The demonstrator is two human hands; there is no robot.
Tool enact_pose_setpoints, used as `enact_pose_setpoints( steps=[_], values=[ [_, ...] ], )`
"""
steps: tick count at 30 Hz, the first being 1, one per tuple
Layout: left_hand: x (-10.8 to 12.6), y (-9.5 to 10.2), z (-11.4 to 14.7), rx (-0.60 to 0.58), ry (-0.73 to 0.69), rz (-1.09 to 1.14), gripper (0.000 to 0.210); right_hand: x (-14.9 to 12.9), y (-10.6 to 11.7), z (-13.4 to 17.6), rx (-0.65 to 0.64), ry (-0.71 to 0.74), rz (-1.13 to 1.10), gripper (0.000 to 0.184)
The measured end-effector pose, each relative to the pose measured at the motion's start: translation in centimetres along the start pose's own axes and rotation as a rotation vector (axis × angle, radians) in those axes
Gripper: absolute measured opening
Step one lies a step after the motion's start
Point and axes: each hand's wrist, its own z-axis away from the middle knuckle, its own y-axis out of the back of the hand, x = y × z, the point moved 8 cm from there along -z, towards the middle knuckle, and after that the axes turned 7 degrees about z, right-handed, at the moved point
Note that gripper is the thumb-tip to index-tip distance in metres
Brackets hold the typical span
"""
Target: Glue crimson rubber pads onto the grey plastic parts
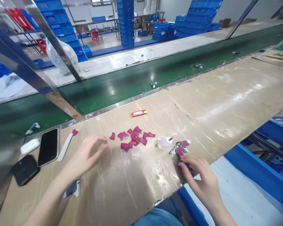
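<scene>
My left hand (91, 152) hovers over the table left of a loose pile of maroon flat pieces (135, 137). Its fingers curve with a gap between them and the thumb, and nothing shows in it. At the table's near edge, my right hand (201, 175) has thumb and fingertips closed on a small dark piece (181, 160), largely hidden by the fingers. Just beyond those fingertips lies a small cluster of grey-and-white parts with maroon pieces (184, 143) on them. A squat translucent dropper bottle (165, 143) with a dark tip stands beside the cluster.
A red-and-yellow small box (139, 113) lies behind the pile. At left are a phone (48, 147), a white case (30, 146), a black pouch (25, 170) and a white strip (65, 147). A green conveyor belt (122, 84) carries several small parts. Blue bins (257, 166) stand at right.
</scene>
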Motion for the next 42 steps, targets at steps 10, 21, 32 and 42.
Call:
enact_pose_setpoints(
  steps=[10,21,32,42],
  values=[
    [2.5,-7.7,-22.1,-0.116,-0.116,-0.178,0.043,3.5,-3.8,-3.0,-0.16,0.064,0.16,0.028],
    [5.0,-16.4,-38.2,-0.217,-0.15,-0.128,0.062,9.2,7.7,4.4,0.664,-0.658,-0.135,0.018],
    [1.6,-8.4,-35.3,0.252,0.082,0.191,0.019,-1.4,0.0,-0.7,0.093,-0.481,-0.817,0.014],
    [2.0,0.2,-12.2,0.178,0.317,0.732,0.069,-6.3,-11.7,-0.7,-0.278,-1.52,-2.283,0.078]
  ],
)
